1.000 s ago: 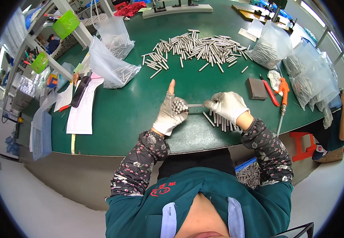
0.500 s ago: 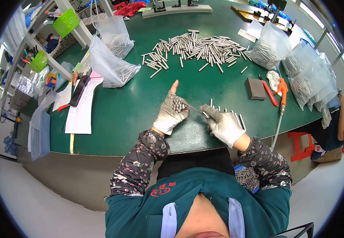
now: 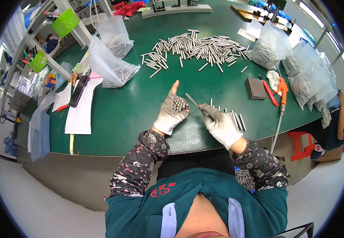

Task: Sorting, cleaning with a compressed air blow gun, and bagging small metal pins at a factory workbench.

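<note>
My left hand, in a worn white-and-grey glove, is wrapped round a bundle of short metal pins with their round ends turned up. Its bare thumb or finger sticks out away from me. In my gloved right hand is a thin, flat grey strip that looks like a file. The file's free end points up and left, just right of the bundle and apart from it. Several loose metal pins lie on the green table beside and beyond my right hand, partly hidden by it.
A pile of metal pins lies farther back. Bags of pins stand left and right. On the right are a grey-brown block, red-handled pliers and an orange air gun. A phone rests on papers at left.
The file's tip has come away from the bundle's pin ends. My right hand has shifted slightly, showing more of the loose pins. My left hand stays in place around the bundle.
</note>
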A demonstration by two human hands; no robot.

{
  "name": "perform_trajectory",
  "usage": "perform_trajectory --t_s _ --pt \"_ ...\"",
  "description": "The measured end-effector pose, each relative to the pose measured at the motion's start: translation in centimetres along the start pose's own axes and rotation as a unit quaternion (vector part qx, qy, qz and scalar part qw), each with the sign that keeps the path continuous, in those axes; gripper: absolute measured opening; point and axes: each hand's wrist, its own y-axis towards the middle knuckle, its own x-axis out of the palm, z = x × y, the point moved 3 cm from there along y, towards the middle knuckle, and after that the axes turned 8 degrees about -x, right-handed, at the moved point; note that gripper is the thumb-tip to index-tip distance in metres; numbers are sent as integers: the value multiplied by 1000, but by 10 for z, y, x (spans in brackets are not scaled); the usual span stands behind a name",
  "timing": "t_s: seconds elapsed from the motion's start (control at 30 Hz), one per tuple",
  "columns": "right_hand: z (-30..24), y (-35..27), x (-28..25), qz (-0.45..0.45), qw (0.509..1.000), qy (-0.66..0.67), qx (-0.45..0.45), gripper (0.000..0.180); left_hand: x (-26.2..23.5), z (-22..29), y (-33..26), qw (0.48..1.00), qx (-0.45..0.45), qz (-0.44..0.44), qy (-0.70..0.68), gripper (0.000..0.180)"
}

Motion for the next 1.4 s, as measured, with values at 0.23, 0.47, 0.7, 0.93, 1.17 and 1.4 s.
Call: perform_trajectory --t_s 0.23,0.47,0.7,0.93,1.17,1.4 --pt "-22 40 -1 -10 999 -44 -23 21 -1 0 1 1000 -1 4 9 95" --pt "-23 61 15 -86 985 -142 -37 22 1 -9 6 997 19 23 64 93" --pt "-21 74 13 -161 979 -122 -30 21 4 -2 5 996 8 26 87 94" --pt "-24 75 -39 -17 994 -63 -89 23 0 -5 2 999 10 4 38 96" --pt "35 55 -135 -199 966 -109 126 26 -1 -5 1 1000 5 -9 25 96" --pt "89 22 -120 -303 913 -128 242 21 -2 -9 2 1000 18 4 24 96"
